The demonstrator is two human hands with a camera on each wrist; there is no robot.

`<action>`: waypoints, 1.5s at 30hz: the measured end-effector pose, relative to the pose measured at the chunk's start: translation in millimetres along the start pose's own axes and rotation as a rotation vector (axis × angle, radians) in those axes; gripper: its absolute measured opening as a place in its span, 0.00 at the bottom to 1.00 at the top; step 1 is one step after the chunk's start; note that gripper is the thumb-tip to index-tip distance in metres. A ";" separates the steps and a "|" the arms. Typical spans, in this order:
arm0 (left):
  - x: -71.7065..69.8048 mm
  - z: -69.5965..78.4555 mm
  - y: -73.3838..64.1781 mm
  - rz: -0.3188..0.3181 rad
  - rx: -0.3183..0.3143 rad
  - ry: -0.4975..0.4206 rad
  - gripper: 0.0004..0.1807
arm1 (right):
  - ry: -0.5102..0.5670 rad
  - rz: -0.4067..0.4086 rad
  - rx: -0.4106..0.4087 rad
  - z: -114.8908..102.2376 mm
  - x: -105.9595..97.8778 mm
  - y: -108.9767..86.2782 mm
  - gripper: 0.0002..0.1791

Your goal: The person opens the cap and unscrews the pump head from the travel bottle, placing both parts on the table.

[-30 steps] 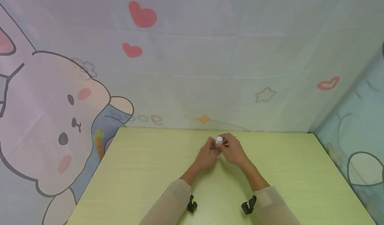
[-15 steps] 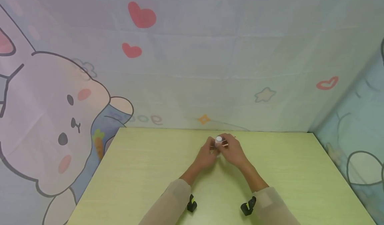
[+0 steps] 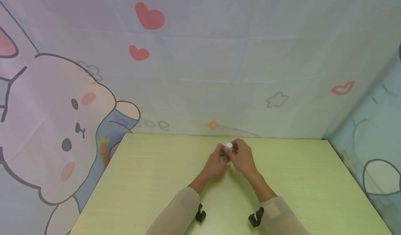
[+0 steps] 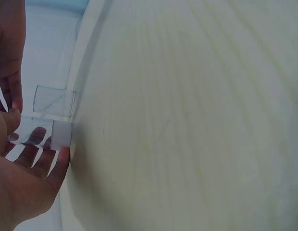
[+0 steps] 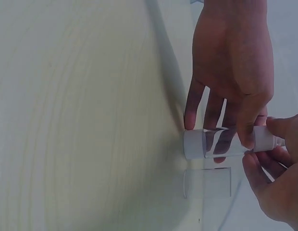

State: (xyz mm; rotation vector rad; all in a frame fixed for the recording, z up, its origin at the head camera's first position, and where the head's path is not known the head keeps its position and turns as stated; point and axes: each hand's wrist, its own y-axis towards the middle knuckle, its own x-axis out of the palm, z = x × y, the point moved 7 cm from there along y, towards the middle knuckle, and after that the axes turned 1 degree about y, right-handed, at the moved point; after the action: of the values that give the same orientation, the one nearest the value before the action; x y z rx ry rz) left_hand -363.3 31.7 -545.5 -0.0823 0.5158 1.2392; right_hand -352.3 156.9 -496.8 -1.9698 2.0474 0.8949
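Observation:
Upright on the table is a small clear bottle (image 5: 212, 150) with a white base (image 5: 193, 144) and a white top (image 3: 229, 145). My left hand (image 3: 216, 162) grips its clear body, fingers around one side and thumb near the neck. The right hand (image 3: 243, 159) pinches the white neck piece (image 5: 263, 138) between thumb and fingers, hiding much of the top. Beside the bottle, on my right hand's side, stands a clear cylindrical cap (image 5: 206, 183), also seen in the left wrist view. From the head, both hands mostly cover the bottle's body.
The pale yellow-green table (image 3: 150, 169) ends at a printed cloth backdrop (image 3: 200, 71) just beyond the hands. Another cloth (image 3: 380, 123) hangs along the right side. Black wrist mounts (image 3: 200, 213) sit by the sleeves.
My right hand has turned slightly, its wrist and sleeve shifting a little to the left. The left hand stays in place on the bottle.

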 end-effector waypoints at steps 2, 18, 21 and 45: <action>-0.2 1.3 -0.1 0.004 0.004 0.003 0.07 | -0.002 0.002 -0.004 1.4 0.2 0.0 0.13; 0.4 0.4 -0.6 0.019 -0.008 0.004 0.08 | 0.008 -0.007 -0.033 3.3 1.2 -2.1 0.13; 0.9 -0.2 -0.3 0.021 -0.005 0.004 0.07 | 0.007 -0.012 -0.043 3.6 1.7 -2.3 0.14; 2.2 -2.1 -1.9 0.003 -0.039 0.016 0.08 | 0.055 -0.071 -0.015 6.1 3.2 -1.8 0.14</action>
State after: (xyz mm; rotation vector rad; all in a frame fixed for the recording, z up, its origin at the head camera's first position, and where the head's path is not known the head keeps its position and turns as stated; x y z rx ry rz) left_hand -361.8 32.3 -548.7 -0.1242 0.5062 1.2526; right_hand -352.7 157.4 -503.9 -2.0828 1.9909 0.8537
